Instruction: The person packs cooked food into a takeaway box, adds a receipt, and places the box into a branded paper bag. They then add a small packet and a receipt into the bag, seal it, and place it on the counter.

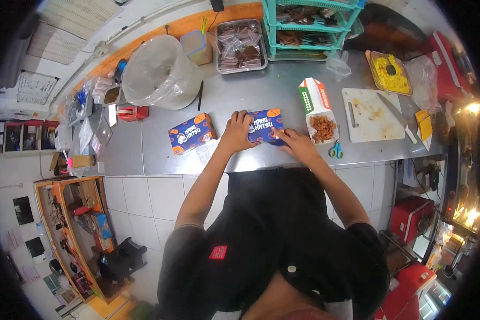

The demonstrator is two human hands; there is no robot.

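Note:
My left hand [240, 129] grips the left end of a closed blue printed cardboard box [265, 124] with orange patterns on the steel table. My right hand [295, 143] holds the same box at its lower right corner. A similar blue box [189, 133] lies to the left on a white paper slip [202, 156]. Right of my hands, an open white carton [311, 90] with green and orange lid holds brown fried food [323, 128]. Teal-handled scissors [335, 151] lie just below that carton.
A cutting board [370, 114] with a knife [402, 118] is at right, below a tray of yellow food [389, 72]. At back stand a large clear bin [160, 72], a metal tray [241, 42] of packets and teal racks [309, 34]. A steel table [122, 154] spans the workspace.

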